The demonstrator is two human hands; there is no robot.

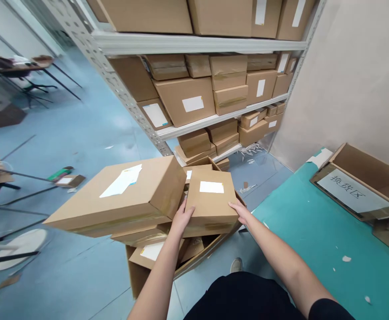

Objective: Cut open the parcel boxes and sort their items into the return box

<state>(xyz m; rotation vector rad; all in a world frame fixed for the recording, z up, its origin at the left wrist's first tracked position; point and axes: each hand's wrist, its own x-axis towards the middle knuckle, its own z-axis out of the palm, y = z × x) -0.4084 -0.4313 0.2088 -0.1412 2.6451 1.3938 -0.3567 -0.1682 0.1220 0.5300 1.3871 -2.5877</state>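
Note:
Between my two hands is a brown cardboard box (212, 204) with a white label on its top. My left hand (182, 217) grips its left edge, with the thumb on top. On the opposite side, my right hand (241, 210) holds the right edge, the thumb resting on the top. Below it stands a large open carton (199, 258) filled with smaller boxes; whether the held box touches them I cannot tell. A bigger box (131, 191) with a white label lies to the left, on top of the pile. My fingers under the held box are hidden.
A metal rack (201, 44) full of cardboard boxes rises ahead. At the right stands a teal-topped table (301, 231) with paper scraps and an open box (357, 191) bearing a handwritten sign. A small box (70, 180) and a white round base (21, 250) are on the floor at left.

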